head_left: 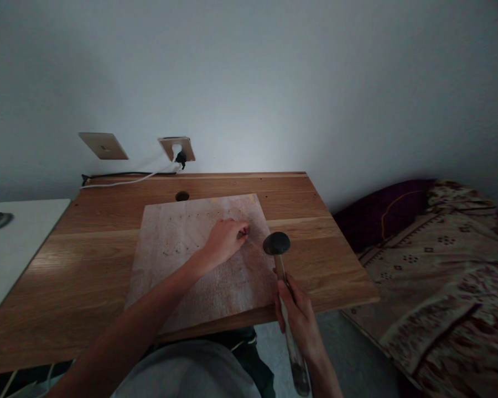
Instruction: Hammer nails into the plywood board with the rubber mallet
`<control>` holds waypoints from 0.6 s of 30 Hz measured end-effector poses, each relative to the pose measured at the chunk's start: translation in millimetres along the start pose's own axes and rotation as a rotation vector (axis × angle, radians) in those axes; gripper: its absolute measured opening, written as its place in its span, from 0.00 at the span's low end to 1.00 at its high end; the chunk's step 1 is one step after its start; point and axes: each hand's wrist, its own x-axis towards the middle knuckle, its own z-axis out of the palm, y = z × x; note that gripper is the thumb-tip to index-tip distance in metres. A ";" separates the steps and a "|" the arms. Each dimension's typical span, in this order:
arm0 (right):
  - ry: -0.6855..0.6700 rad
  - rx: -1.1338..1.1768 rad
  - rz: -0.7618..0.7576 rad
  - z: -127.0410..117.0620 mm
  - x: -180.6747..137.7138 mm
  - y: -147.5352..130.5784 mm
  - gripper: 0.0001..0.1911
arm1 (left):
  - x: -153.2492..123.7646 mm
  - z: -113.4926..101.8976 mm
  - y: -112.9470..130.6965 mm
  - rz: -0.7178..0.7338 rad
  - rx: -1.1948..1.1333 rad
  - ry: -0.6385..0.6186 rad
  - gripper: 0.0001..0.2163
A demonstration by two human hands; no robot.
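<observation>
My right hand (295, 307) is wrapped round the wooden handle of a rubber mallet (276, 243). Its black head is up, near the right edge of a flat wooden board (207, 298). Over the board's right half, my left hand (228, 237) is closed in a pinch. Whatever sits between its fingertips is too small to make out. A row of small dark marks, nails or holes, runs along the board's far side. More specks lie on its left half.
The board lies on a wooden desk (95, 265) against the wall. Behind it are a cable hole (182, 196), cords and a wall socket (177, 150) with plugs. A white surface (25, 237) stands at left. A bed with a patterned cover (431, 276) is at right.
</observation>
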 end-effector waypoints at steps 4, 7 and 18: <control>0.015 0.019 0.018 0.4 1.2 1.8 0.27 | -1.8 1.0 0.2 0.010 0.008 -0.023 0.05; 0.004 0.014 0.021 1.1 1.9 0.3 0.27 | -1.8 2.9 0.6 0.017 0.011 -0.036 0.04; -0.031 -0.004 -0.007 2.0 1.9 -0.9 0.26 | -3.7 8.5 3.8 -0.003 0.096 -0.023 0.05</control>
